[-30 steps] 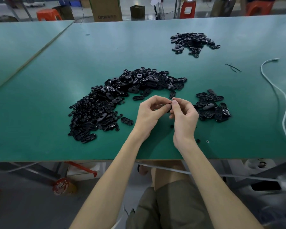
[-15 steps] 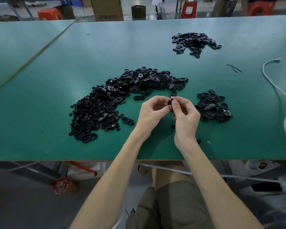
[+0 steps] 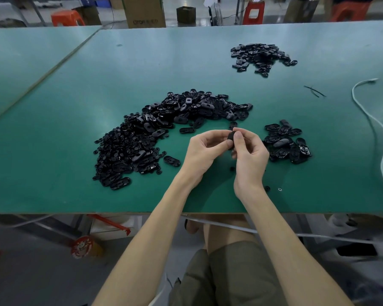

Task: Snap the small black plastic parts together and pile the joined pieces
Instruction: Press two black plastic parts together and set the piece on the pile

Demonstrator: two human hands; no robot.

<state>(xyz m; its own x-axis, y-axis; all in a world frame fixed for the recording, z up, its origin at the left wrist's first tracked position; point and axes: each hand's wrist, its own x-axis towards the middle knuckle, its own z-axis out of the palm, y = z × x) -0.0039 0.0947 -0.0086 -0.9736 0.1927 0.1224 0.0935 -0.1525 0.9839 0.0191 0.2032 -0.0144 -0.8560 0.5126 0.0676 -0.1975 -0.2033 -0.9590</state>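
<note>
A small black plastic part (image 3: 230,138) is pinched between my left hand (image 3: 205,152) and my right hand (image 3: 250,155), held just above the green table (image 3: 75,89). Both thumbs press on it and most of it is hidden by my fingers. A large curved heap of loose black parts (image 3: 155,131) lies to the left and behind my hands. A smaller pile of black oval pieces (image 3: 285,143) sits just right of my right hand. A third pile (image 3: 261,57) lies far back on the right.
A white cable (image 3: 372,120) snakes along the table's right side. Thin black strips (image 3: 314,91) lie near it. A few stray small parts (image 3: 267,188) sit by the front edge. Orange stools (image 3: 65,17) and cardboard boxes (image 3: 145,11) stand beyond the table.
My hands have stayed together over the same spot. The black part now shows more between my thumbs, turned slightly upward.
</note>
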